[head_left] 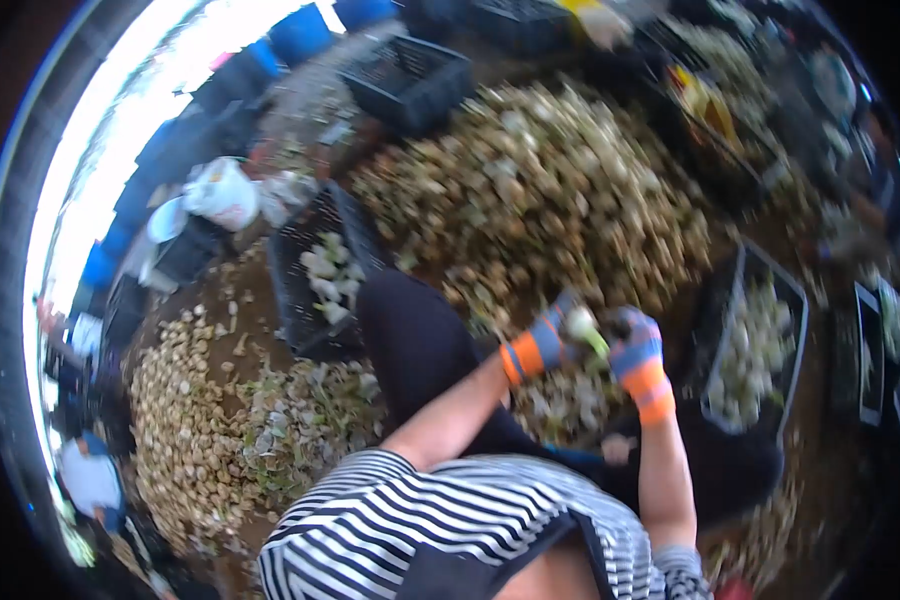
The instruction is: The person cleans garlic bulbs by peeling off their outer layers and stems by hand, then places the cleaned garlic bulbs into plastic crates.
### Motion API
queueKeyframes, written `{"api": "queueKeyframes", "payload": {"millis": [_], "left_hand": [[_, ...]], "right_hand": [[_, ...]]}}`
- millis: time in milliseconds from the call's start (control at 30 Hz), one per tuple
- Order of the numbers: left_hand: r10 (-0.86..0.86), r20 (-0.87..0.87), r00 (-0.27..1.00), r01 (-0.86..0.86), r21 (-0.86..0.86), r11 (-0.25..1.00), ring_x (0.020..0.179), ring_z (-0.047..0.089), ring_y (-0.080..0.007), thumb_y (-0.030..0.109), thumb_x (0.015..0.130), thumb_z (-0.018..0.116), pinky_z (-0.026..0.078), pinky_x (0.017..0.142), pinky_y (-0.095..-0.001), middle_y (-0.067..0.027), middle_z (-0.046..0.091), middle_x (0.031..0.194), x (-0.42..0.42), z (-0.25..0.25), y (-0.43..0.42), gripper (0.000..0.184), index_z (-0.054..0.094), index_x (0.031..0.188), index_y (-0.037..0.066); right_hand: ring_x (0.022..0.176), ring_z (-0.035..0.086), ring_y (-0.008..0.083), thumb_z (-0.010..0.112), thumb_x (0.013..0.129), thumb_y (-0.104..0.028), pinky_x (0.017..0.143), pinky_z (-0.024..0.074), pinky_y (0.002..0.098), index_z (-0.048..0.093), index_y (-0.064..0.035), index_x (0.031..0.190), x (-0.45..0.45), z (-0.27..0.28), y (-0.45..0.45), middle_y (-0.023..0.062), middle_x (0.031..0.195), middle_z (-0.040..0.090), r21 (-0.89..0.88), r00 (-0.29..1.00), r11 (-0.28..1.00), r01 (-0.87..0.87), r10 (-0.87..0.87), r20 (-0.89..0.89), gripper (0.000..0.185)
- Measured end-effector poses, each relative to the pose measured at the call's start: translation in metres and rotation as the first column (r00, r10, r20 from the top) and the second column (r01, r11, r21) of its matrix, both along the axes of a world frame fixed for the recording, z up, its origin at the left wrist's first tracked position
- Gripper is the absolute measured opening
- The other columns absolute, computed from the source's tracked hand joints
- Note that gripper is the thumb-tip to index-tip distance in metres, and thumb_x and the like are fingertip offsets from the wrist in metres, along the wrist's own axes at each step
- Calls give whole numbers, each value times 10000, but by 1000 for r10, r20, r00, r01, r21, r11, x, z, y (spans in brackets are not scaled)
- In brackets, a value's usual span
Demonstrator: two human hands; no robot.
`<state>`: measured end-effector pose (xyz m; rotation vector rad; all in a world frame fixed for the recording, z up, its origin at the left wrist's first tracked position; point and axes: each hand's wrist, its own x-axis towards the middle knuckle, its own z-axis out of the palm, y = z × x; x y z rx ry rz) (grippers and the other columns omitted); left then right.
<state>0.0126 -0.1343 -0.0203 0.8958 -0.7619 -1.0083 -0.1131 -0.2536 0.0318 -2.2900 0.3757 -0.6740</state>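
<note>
Both hands wear grey and orange gloves and meet in front of my lap. My left hand [546, 343] has its fingers closed round a white onion bulb [580, 322] with a short green stem. On the stem's other side is my right hand [635, 350], its fingers curled; what it holds, if anything, is too blurred to make out. Beyond the hands lies a large heap of onions [540, 190] with brownish skins. Peelings [565, 405] cover the ground below the hands.
A dark crate [288, 270] with white bulbs stands left of my knee, another crate [798, 330] at the right. An empty-looking crate [410, 100] sits behind the heap. More onions [175, 400] and peelings [310, 410] lie left. People are partly visible at both edges.
</note>
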Motion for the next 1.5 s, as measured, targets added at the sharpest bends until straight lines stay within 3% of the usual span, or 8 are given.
{"api": "queueKeyframes", "payload": {"millis": [267,367,467,533,633,800,1067,1500], "left_hand": [[334,99,937,-298,-272,915,1086,476,-144,47,622,788,397,941,-314,-41,484,1202,1,-13,-14,785,357,1278,84],[105,-519,848,-256,-229,939,900,565,-220,64,783,567,481,827,-381,-108,588,986,8,-17,-17,201,543,979,27],[441,-20,897,-441,-65,895,828,605,-184,-76,723,630,515,735,-305,-101,629,891,-3,-3,-7,209,602,919,-7],[332,-273,903,-341,16,940,850,603,-197,104,822,612,510,772,-327,-105,609,977,0,4,1,196,589,997,19],[361,-366,858,-366,58,929,866,595,-188,248,862,579,503,784,-331,-95,593,1016,1,15,2,300,558,1070,32],[428,-210,879,-412,118,904,851,588,-164,275,872,565,495,742,-291,-67,598,990,-7,2,-9,332,549,1087,21],[570,-121,812,-566,70,821,812,600,-147,75,803,644,521,713,-267,-77,613,954,-17,-41,-20,266,553,1048,29],[479,-203,854,-479,56,876,895,581,-165,81,811,628,492,787,-293,-86,608,1022,-11,-14,-17,225,597,1020,5]], "right_hand": [[794,611,272,612,629,3,703,475,327,584,23,909,15,-11,14,154,860,612,288,986,945,154,-164,9,282],[795,609,286,606,712,-56,715,472,349,580,13,948,8,-13,18,166,850,621,179,987,971,161,-155,-50,248],[784,606,317,622,694,-84,710,474,353,589,3,928,7,-37,11,184,840,623,246,980,949,199,-200,-22,252],[826,609,307,613,689,-70,739,478,351,596,-6,960,4,-50,-7,172,884,632,515,961,816,262,-273,-56,280],[881,598,304,647,697,-111,793,478,358,610,-46,1018,-14,-65,-40,144,991,615,155,758,894,421,-253,-601,329],[795,607,256,739,658,-127,707,482,299,592,-20,987,6,-31,11,138,931,615,326,975,919,222,-199,-102,375],[875,596,299,674,632,-171,761,488,363,600,-36,977,18,-10,28,146,978,590,-99,873,955,281,-297,-387,378],[925,570,323,675,604,-154,785,475,367,555,-15,1013,29,-41,4,163,1016,568,86,871,909,409,-360,-334,448]]}}
